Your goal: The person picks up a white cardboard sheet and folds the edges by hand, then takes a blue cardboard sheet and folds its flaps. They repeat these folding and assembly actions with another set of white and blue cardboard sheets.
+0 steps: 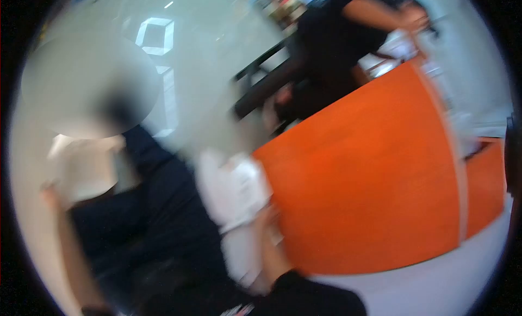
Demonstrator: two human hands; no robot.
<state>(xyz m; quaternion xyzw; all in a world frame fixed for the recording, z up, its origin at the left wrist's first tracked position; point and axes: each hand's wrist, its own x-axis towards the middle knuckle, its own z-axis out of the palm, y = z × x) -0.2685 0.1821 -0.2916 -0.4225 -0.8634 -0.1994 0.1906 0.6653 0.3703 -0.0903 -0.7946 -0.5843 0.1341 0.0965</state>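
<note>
White papers [234, 188] lie at the orange worktop's [370, 180] left edge. They are probably light and floppy, best pinched by an edge. The right hand [270, 229] touches them; the left hand [50, 199] sits far left. Blur hides whether either hand is closed.

I am watching heavy motion blur smearing the whole view; nothing is holding focus, and the hand [267, 221] by the white paper [234, 188] is dissolving into streaks. Bright, even indoor light is glaring white off the floor [157, 36]. The fisheye lens is bending the edges of the orange counter [370, 180] and blackening the corners.
</note>
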